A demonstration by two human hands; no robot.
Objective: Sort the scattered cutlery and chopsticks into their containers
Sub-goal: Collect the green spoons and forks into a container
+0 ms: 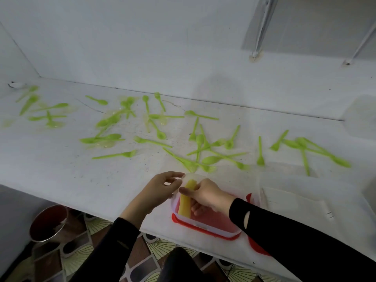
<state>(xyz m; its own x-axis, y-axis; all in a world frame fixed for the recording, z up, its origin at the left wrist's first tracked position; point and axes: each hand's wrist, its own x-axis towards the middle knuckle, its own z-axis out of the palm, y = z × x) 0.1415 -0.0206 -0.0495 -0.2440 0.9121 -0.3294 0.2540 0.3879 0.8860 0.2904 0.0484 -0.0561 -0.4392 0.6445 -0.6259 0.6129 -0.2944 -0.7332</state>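
Several green plastic spoons and forks (203, 147) lie scattered across the white counter (61, 169). A clear plastic container with a red base (213, 228) sits near the counter's front edge. A yellow bundle, seemingly chopsticks in a clear wrapper (186, 198), stands slanted in it. My right hand (207, 195) grips the bundle from the right, fingers partly inside the container. My left hand (160, 188) pinches the clear wrapper's top edge.
A second clear container (295, 198) stands to the right on the counter, and a red lid (256, 249) lies partly under my right sleeve. Below the counter's edge, a metal bowl (47, 223) rests on a patterned floor. A white wall backs the counter.
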